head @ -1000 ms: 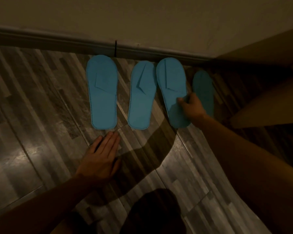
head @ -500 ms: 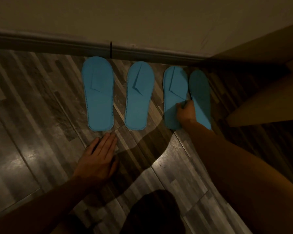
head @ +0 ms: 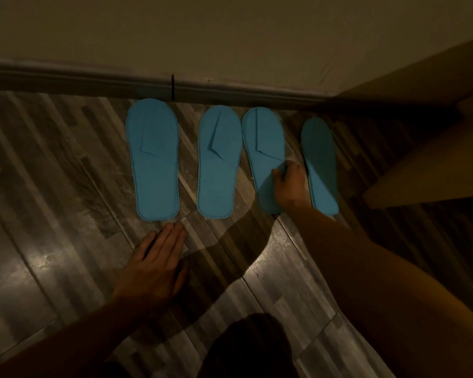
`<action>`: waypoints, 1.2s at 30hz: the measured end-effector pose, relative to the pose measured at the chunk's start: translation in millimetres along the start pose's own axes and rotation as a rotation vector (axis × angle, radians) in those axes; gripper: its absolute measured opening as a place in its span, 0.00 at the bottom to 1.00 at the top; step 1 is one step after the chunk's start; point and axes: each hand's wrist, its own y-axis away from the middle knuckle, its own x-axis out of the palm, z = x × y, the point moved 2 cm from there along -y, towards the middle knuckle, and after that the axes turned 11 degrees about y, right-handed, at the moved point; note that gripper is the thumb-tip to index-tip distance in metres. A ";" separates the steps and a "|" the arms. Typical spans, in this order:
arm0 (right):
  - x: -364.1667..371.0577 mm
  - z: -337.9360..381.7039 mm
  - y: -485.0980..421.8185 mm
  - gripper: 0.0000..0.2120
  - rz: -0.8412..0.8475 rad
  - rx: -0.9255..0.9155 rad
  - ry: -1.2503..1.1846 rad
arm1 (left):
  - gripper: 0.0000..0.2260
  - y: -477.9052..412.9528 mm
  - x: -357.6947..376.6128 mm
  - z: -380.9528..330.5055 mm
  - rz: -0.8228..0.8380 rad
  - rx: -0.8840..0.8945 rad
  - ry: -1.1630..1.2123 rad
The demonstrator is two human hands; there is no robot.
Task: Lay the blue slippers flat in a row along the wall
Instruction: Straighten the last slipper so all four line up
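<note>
Several flat blue slippers lie side by side on the floor, toes toward the wall. The leftmost slipper (head: 153, 159) and the second slipper (head: 218, 162) lie straight. The third slipper (head: 262, 148) is tilted, its toe leaning left, and my right hand (head: 290, 186) grips its right edge near the heel. The fourth slipper (head: 321, 165) lies in shadow just right of that hand. My left hand (head: 156, 263) rests flat on the floor, fingertips just below the leftmost slipper's heel, holding nothing.
A dark baseboard (head: 93, 80) runs along the pale wall (head: 230, 31). A wooden furniture panel (head: 432, 165) stands at the right, close to the fourth slipper. The floor is grey wood-look tile (head: 52, 186). A dark shape (head: 246, 347) sits at the bottom centre.
My right hand has pulled the third slipper left, away from the fourth, opening a gap between them; its toe now leans toward the second slipper. The left hand has stayed put.
</note>
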 end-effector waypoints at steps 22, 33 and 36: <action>20.3 11.4 -3.2 0.22 -0.073 0.056 0.011 | 0.33 -0.3 -5.3 -2.2 -0.012 0.010 0.009; 20.9 -4.9 -11.8 0.21 -0.138 0.100 0.041 | 0.31 -1.3 -10.6 -4.6 0.013 0.003 0.039; 22.3 -6.1 -14.8 0.21 -0.138 0.106 0.033 | 0.31 -2.2 -13.1 -4.9 0.044 -0.012 0.035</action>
